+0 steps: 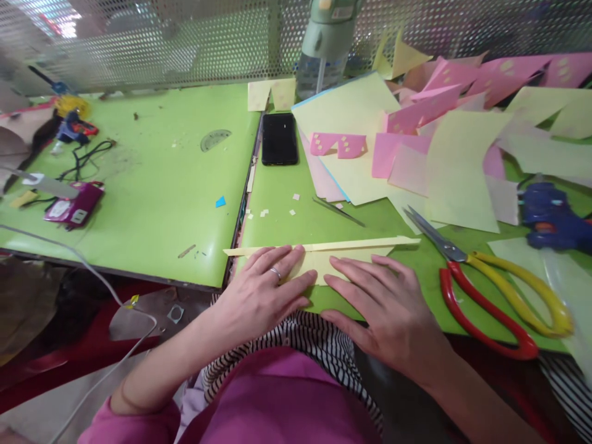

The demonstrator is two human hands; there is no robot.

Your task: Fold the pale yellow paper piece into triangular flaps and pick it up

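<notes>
Both hands lie flat on a folded pale yellow paper (345, 246) at the near edge of the green surface (161, 185). The left hand (261, 290), a ring on one finger, presses the paper's left part. The right hand (383, 302) presses its right part, and the fingertips of the two nearly meet. Neither grip is closed on anything: the fingers are stretched out and only bear down on the sheet.

The paper's long upper edge runs as a thin strip from the seam between the two green boards to just short of the tips of the scissors (490, 290). These lie open beside the right hand, red and yellow handles toward the near edge.

Beyond the paper is a small bare patch with tiny paper squares and a pair of tweezers (337, 211). Behind that a black phone (279, 139) lies face up by the seam. Loose pink and yellow sheets (456, 166) crowd the right side, up to a blue glue gun (550, 216).

The left board is far more open. A blue scrap (221, 201) lies on it, and a magenta packet (74, 206) sits near its left edge; its label is too blurred to read. A bottle (328, 43) stands against the mesh wall (185, 43) at the back.
</notes>
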